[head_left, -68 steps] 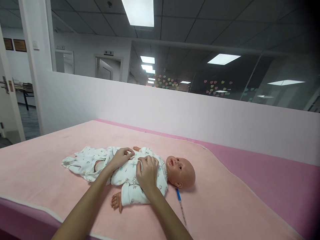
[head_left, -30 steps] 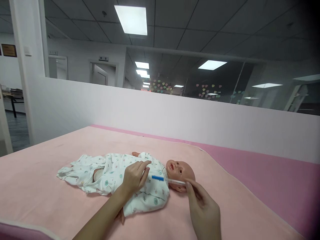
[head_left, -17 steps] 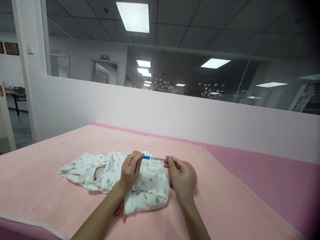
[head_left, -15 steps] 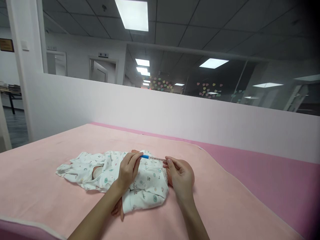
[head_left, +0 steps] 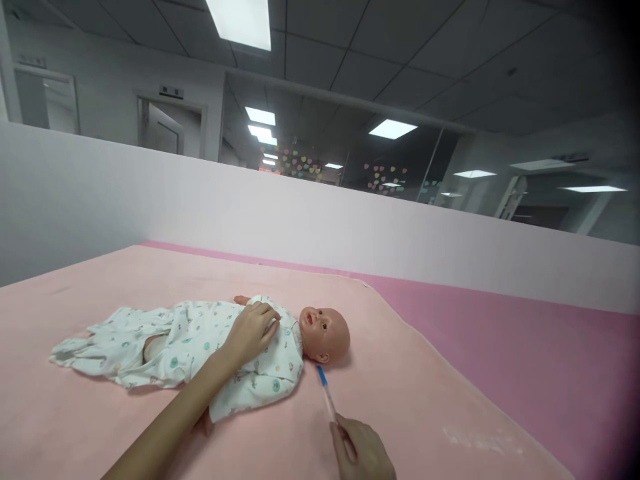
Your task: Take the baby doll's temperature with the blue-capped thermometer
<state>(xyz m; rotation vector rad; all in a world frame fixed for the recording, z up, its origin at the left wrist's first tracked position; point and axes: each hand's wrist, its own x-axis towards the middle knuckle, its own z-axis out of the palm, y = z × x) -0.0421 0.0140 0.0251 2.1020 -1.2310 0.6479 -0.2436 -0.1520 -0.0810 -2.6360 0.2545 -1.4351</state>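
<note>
Nearest the camera, the right hand (head_left: 363, 453) pinches a blue-tipped thermometer (head_left: 327, 396), its long axis pointing up toward the doll (head_left: 235, 350); farther off, the left hand (head_left: 250, 331) rests flat on the doll's chest.

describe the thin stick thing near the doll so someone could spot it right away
On the pink blanket, find the baby doll in printed clothes. Just nearer than its head, the right hand pinches a thin clear thermometer. Its blue tip points at the doll.
</note>
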